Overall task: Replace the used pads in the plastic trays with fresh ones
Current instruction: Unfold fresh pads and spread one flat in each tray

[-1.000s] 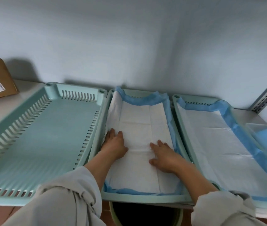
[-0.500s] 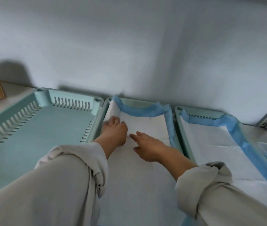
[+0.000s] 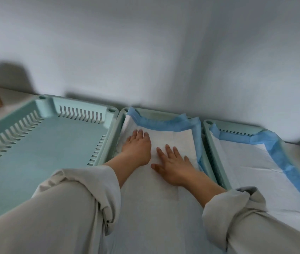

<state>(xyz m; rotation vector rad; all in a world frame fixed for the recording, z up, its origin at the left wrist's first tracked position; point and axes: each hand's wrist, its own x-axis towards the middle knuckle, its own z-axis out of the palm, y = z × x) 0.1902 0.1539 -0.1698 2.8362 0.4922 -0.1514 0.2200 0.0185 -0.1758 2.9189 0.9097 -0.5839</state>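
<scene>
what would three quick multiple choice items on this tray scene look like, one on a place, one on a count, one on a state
1. Where do both hands rest?
A. in the bare tray on the left
B. on the white pad with the blue border in the middle tray
C. on the brown cardboard box

2. How many pale green slotted plastic trays show?
A. two
B. three
C. five

3. What is the state of the left tray?
A. lined with a pad
B. turned upside down
C. bare, with no pad

Answers
1 B: the left hand and right hand lie flat on the white pad in the middle tray.
2 B: three sit side by side, the right tray being the last.
3 C: the left tray shows its bare floor.
</scene>
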